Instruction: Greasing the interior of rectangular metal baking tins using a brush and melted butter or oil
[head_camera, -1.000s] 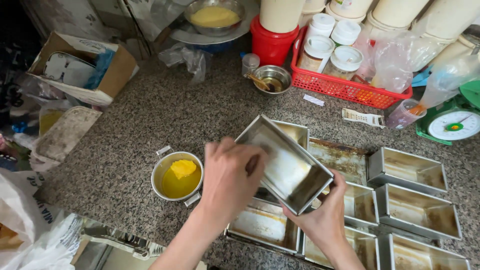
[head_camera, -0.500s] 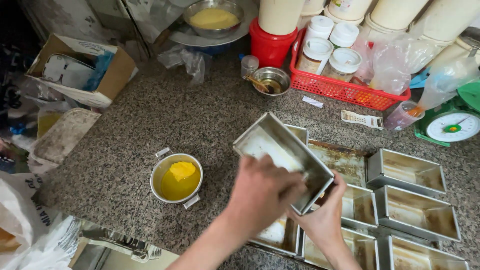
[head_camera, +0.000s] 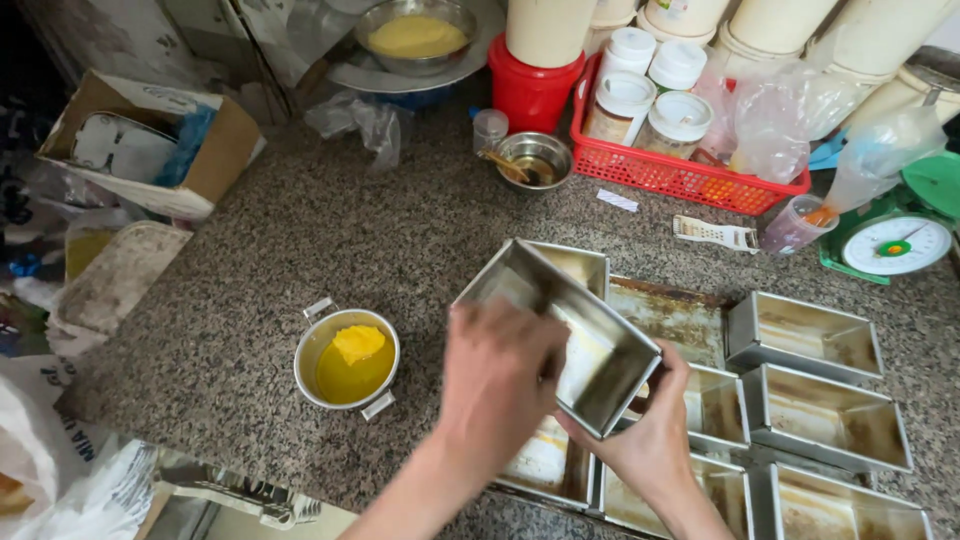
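Note:
A rectangular metal loaf tin (head_camera: 590, 335) is tilted up above the counter. My right hand (head_camera: 650, 430) grips it from underneath at its lower right end. My left hand (head_camera: 497, 375) reaches into the tin's open side, fingers pressed against its inner wall; whether they hold anything is hidden. Left of my hands stands a small metal pot (head_camera: 346, 358) with yellow grease and a solid yellow lump in it.
Several more loaf tins (head_camera: 825, 415) sit on a tray at the right. A red basket of jars (head_camera: 672, 170), a small steel bowl (head_camera: 533, 158), a green scale (head_camera: 895, 240) and a cardboard box (head_camera: 150, 145) ring the speckled granite counter (head_camera: 300, 240).
My left hand has slid along the inside of the tin, down and to the right then back left. The tin stays tilted in my right hand.

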